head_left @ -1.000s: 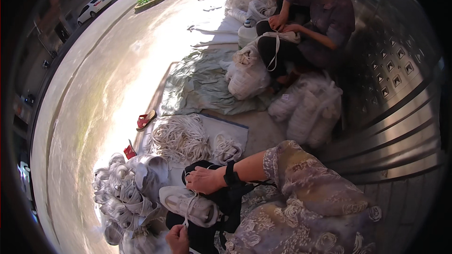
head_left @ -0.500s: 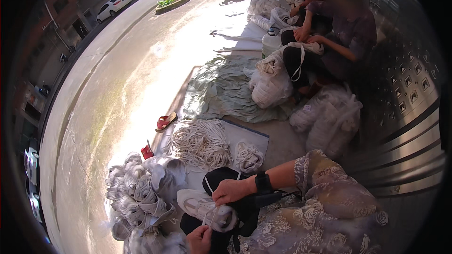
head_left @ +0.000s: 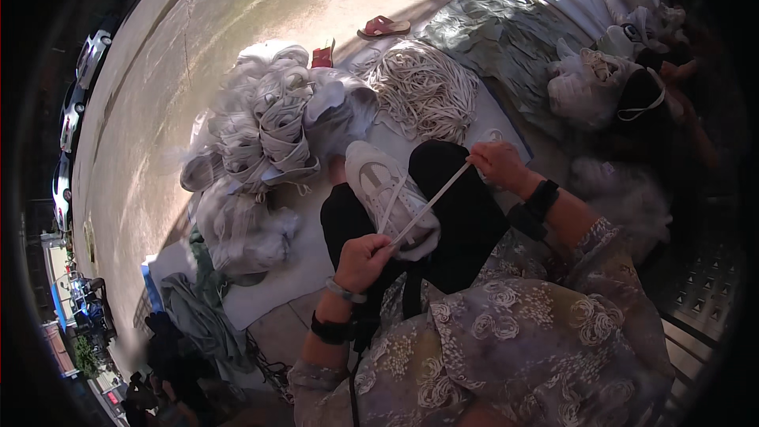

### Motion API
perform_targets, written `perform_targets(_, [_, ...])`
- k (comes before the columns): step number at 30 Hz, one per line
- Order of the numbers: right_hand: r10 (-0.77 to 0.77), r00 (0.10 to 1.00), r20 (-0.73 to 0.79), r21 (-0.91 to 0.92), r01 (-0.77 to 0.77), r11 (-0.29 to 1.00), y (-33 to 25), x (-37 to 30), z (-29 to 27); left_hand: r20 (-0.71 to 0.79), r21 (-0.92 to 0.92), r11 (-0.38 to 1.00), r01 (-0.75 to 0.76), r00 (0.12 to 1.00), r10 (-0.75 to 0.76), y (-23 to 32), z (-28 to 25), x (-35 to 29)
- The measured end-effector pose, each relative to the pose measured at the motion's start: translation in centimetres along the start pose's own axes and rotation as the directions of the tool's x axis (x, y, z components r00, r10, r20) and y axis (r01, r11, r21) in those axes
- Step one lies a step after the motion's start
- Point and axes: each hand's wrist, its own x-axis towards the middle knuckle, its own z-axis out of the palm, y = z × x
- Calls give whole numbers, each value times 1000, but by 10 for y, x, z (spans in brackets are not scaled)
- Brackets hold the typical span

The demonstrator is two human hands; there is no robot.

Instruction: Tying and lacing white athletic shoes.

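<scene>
A white shoe upper (head_left: 378, 182) lies across my knees, its opening toward me, with a white shoelace (head_left: 431, 204) partly threaded through it. That lace stretches taut on a slant between my two hands. My left hand (head_left: 362, 262), low beside the shoe upper's near end, is closed in a pinch on the lace. Farther out and to the right, above my right knee, my right hand (head_left: 498, 166) pinches the lace's other part near its end. No sole shows on the shoe upper. Both wrists wear dark bands.
A heap of stacked white shoe uppers (head_left: 273, 122) stands at the left. Beyond my knees lies a pile of loose laces (head_left: 427, 91). A red sandal (head_left: 384, 27) rests by the green sheet (head_left: 498, 47). Bagged bundles (head_left: 585, 83) and a person sit at the right.
My right hand has drawn away from the shoe upper, up and to the right, pulling the lace taut. My left hand now pinches the lace too. The view has swung round to the left.
</scene>
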Motion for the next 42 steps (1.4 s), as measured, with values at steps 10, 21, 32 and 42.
perform_targets(10, [279, 957, -81, -384, -288, 877, 88, 7, -2, -64, 120, 993, -25, 997, 32, 6, -3, 1])
perform_targets(21, [88, 989, 118, -296, -50, 954, 34, 28, -4, -96, 150, 987, -66, 992, 80, 13, 0, 23])
perform_targets(32, [-361, 858, 366, 546, 117, 830, -112, 34, 25, -149, 429, 896, -109, 970, 190, 29, 16, 51])
perform_targets(42, [-239, 869, 434, 537, -37, 842, -98, 46, 51, -265, 320, 937, -142, 936, 232, -1, 5, 54])
